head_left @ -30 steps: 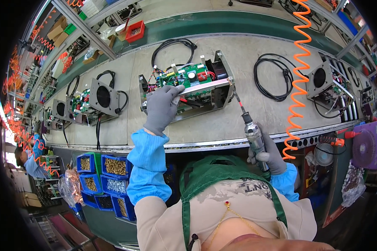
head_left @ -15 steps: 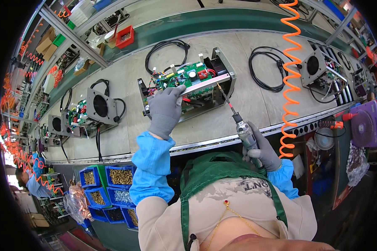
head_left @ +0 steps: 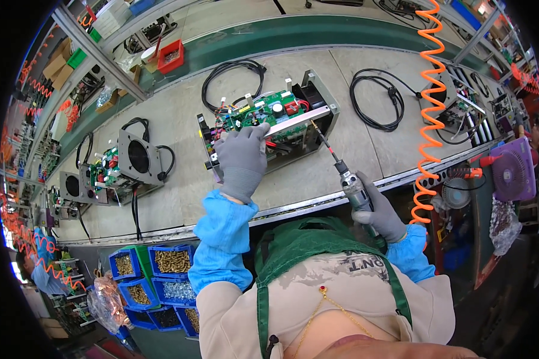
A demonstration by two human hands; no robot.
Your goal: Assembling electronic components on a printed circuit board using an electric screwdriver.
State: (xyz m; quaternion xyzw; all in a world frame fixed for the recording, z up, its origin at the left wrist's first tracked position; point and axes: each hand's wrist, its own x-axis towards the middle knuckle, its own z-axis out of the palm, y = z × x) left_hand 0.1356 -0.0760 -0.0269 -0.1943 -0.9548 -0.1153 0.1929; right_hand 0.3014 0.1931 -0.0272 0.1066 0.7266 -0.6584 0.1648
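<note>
On the grey workbench (head_left: 179, 197), seen from the head camera, an open metal chassis (head_left: 317, 128) with a green circuit board (head_left: 254, 112) lies square ahead of the person, and every place below is given from that chassis. The gloved left hand (head_left: 242, 158) lies flat and closed over its near-left edge, pressing the frame down beside the board. The gloved right hand (head_left: 380, 212), below and to the right of the chassis, is clenched around a powered screwdriver (head_left: 353, 185) whose thin bit (head_left: 321, 140) slants up to the chassis' right near corner, touching or just short of it; I cannot tell which. This looks like a fastening step, with the bit being lined up on a screw point; the next move seems to call for seating the tip squarely while the left hand steadies the frame. An orange coiled hose (head_left: 430, 107) hangs to the right, past a coiled black power cable (head_left: 374, 102). To the left stand similar units with round fan openings (head_left: 139, 157). Beyond, up-left, sits a small red bin (head_left: 170, 57). Below-left, under the bench edge, blue parts bins (head_left: 161, 281) hold brass-coloured and silvery fasteners beside a crinkled clear bag (head_left: 105, 302). Far up-left are brown cartons (head_left: 57, 69); labels there are too small to make out.
</note>
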